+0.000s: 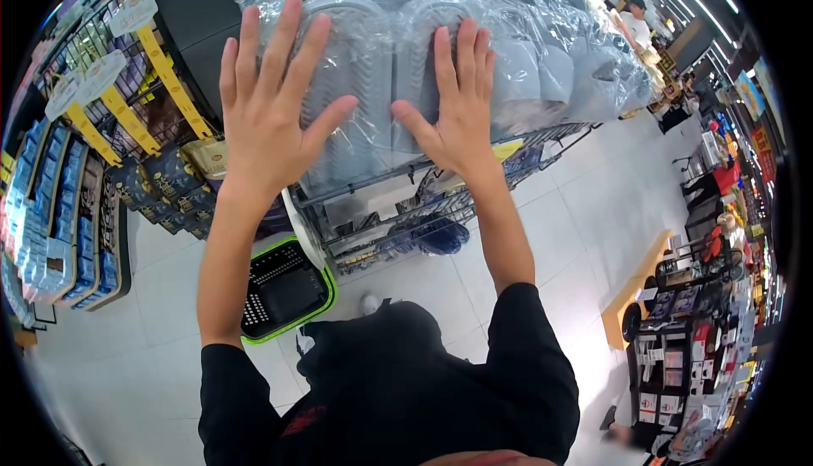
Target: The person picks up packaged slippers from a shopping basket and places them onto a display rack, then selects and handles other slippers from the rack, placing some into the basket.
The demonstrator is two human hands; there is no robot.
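Both hands are raised over grey-blue slippers (pixel 351 140) wrapped in clear plastic, which stand in a row on a wire rack (pixel 364 185). On the left of the view my left hand (pixel 275 97) has its fingers spread, back of the hand toward the camera, holding nothing. To its right, my right hand (pixel 453 97) is also spread out and empty, in front of another wrapped pair. Whether the palms touch the plastic cannot be made out. More wrapped grey slippers (pixel 517 72) continue to the right of my right hand.
A black basket with a green rim (pixel 329 292) stands on the tiled floor below the rack. Shelves of blue packages (pixel 51 212) are at the left. A wooden-edged display (pixel 622 296) is at the right. A person (pixel 635 25) is at the upper right.
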